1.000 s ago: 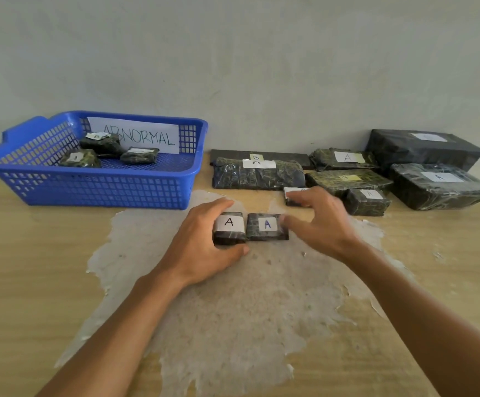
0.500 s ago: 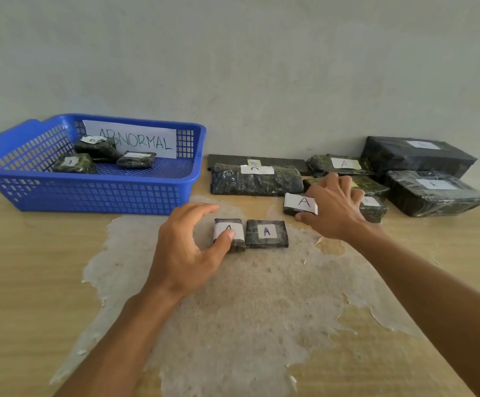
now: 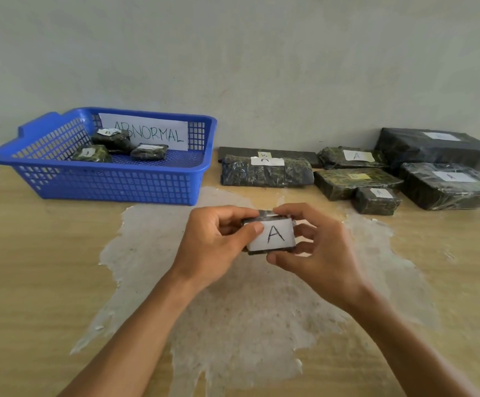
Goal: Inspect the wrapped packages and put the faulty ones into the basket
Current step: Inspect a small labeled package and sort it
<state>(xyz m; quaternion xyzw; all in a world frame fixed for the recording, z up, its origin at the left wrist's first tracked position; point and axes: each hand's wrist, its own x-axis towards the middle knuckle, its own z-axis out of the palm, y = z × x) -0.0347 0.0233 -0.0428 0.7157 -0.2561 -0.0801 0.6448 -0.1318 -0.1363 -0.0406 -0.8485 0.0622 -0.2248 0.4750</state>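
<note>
While both hands, left hand (image 3: 214, 242) and right hand (image 3: 314, 247), pinch the small package (image 3: 271, 234) by its ends above the counter (image 3: 32, 267), long axis crosswise, label "A" up, the basket (image 3: 113, 183) lies beyond, leftward, nearer the left grip

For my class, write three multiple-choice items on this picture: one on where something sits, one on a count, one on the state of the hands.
1. Where does the blue basket stand?
A. left of the row of wrapped packages
B. on top of the packages
C. in front of the hands

2. How many wrapped packages lie in the basket?
A. one
B. three
C. six

3. What are the hands doing?
A. resting flat on the table
B. both holding one package marked A
C. lifting the basket

Answers:
1 A, the basket is at the table's left, the packages to its right.
2 B, three small packages show inside.
3 B, the left hand and right hand grip the package marked A.
</note>
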